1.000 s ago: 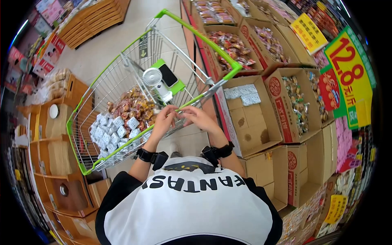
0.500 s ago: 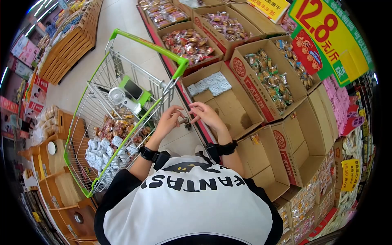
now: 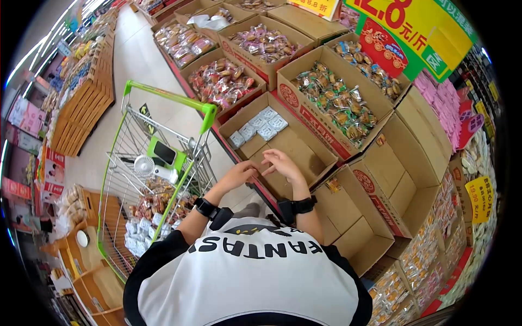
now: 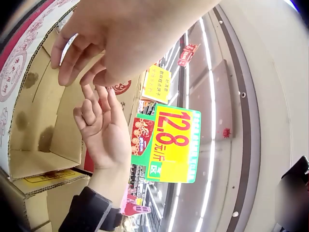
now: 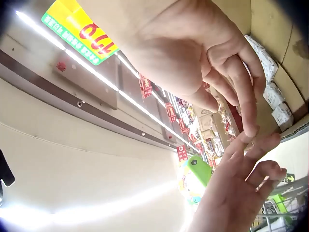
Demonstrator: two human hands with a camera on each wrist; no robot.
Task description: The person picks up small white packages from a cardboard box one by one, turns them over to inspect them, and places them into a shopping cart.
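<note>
In the head view, my left hand (image 3: 239, 175) and right hand (image 3: 281, 165) are held close together in front of the shirt, over the near edge of an open cardboard box (image 3: 300, 142). Both have loosely bent fingers and hold nothing. Several white square packets (image 3: 267, 129) lie at the far end of that box. In the left wrist view, the right hand (image 4: 107, 140) faces up below the left hand (image 4: 113, 41). From the right wrist, fingertips of the left hand (image 5: 236, 193) overlap those of the right hand (image 5: 207, 58).
A green-rimmed shopping cart (image 3: 168, 96) stands at the left, with white packets (image 3: 142, 233), wrapped snacks (image 3: 155, 204), a small white fan (image 3: 144, 165) and a phone (image 3: 165, 153). Boxes of wrapped pastries (image 3: 340, 103) flank the white packets' box. A price sign (image 3: 402, 32) stands behind.
The view has turned right, so the cart now sits farther left and the boxes nearer the middle. My hands have gone from above the cart's edge to the edge of the white packets' box.
</note>
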